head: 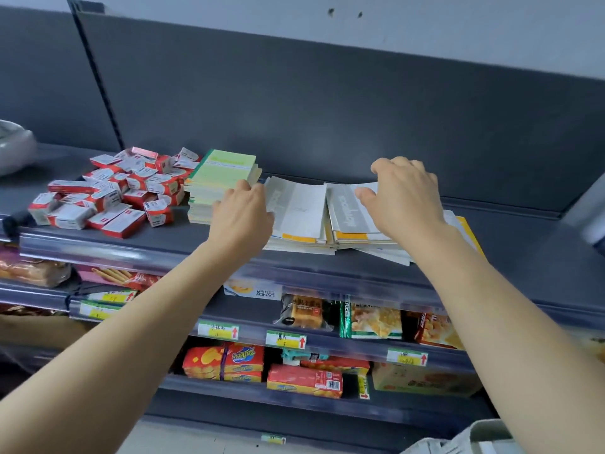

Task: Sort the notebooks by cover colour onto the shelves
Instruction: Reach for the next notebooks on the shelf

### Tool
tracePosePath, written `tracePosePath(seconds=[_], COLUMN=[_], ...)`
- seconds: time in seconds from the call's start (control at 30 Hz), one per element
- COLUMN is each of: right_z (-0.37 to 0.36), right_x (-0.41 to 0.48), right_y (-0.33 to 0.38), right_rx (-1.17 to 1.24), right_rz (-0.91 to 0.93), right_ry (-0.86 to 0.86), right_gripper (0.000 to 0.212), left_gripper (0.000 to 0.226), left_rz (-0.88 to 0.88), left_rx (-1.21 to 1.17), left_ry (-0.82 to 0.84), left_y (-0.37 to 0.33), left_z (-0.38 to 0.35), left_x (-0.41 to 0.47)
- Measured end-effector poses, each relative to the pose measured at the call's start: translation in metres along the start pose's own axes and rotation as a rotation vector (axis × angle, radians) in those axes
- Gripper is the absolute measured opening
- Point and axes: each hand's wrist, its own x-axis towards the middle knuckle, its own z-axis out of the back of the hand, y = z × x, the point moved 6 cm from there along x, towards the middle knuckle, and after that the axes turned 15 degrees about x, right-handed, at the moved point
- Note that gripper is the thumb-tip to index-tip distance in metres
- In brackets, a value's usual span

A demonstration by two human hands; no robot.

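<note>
On the top shelf [523, 244] a tall stack of green-covered notebooks [222, 172] stands left of two low piles of grey-and-yellow notebooks, one pile [299, 211] in the middle and one pile [347, 213] to its right. My left hand [242, 214] rests between the green stack and the left edge of the middle grey pile, fingers curled toward that edge. My right hand [402, 198] lies over the right grey pile, fingers arched and touching its top cover. A few more notebooks with yellow edges [468, 232] stick out under my right wrist.
A heap of small red-and-white boxes [111, 191] fills the shelf's left part. A grey rounded object [14, 145] sits at the far left. Lower shelves hold snack packets [373, 319] and biscuit boxes [304, 380] behind price tags. A grey back panel [327, 109] rises behind the notebooks.
</note>
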Motion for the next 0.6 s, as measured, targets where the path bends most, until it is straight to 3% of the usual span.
tracePosePath(seconds=[0.27, 0.5, 0.6], right_z=[-0.063, -0.116, -0.125], right_x=[0.057, 0.08, 0.083], right_y=[-0.084, -0.126, -0.131], right_rx=[0.009, 0.087, 0.096], right_rz=[-0.134, -0.235, -0.267], right_ry=[0.277, 0.485, 0.495], right_gripper=[0.043, 0.041, 0.056], left_gripper=[0.048, 0.064, 0.069], left_rz=[0.063, 0.224, 0.223], left_rx=[0.169, 0.218, 0.23], left_ry=[0.23, 0.285, 0.297], left_y=[-0.026, -0.024, -0.02], left_z=[-0.063, -0.086, -0.092], left_x=[0.052, 0.069, 0.076])
